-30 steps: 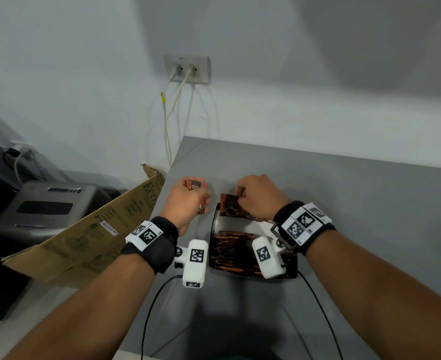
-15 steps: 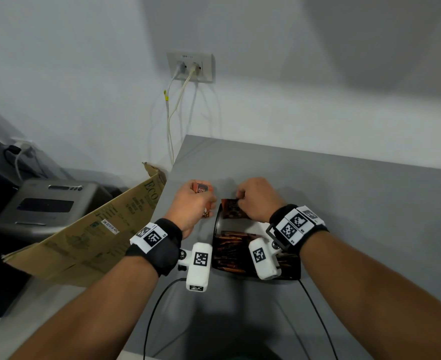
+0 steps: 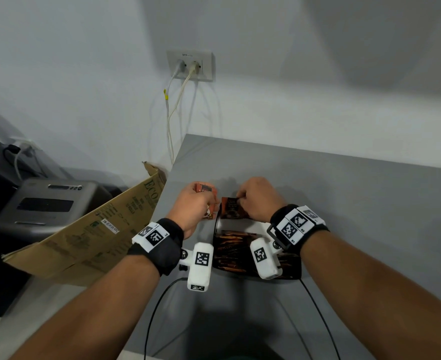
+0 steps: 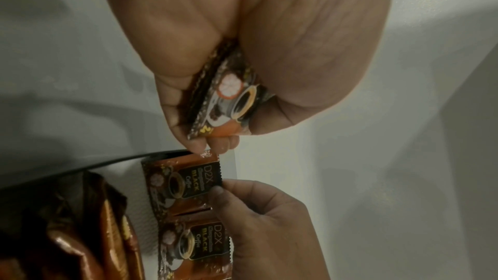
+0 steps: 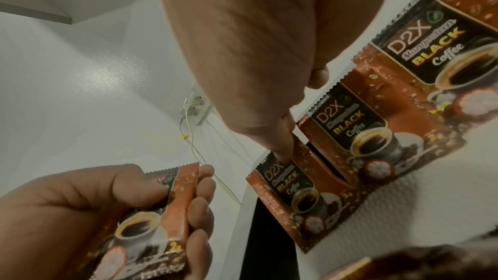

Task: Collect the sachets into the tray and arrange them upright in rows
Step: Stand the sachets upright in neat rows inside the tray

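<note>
Little has shifted over the last second: the right hand [image 3: 257, 198] still pinches the upright orange-brown foil coffee sachets [image 3: 231, 208] at the black tray's [image 3: 216, 224] far end, and the left hand [image 3: 193, 203] keeps gripping spare sachets [image 3: 205, 189] just left above the grey table [image 3: 357, 203], so the far row is unfinished.

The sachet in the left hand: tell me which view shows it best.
Right wrist view. There the sachet shows most of its printed face, gripped in the left hand. The left wrist view shows only its lower corner poking out of the palm; the head view shows just its top edge.
</note>
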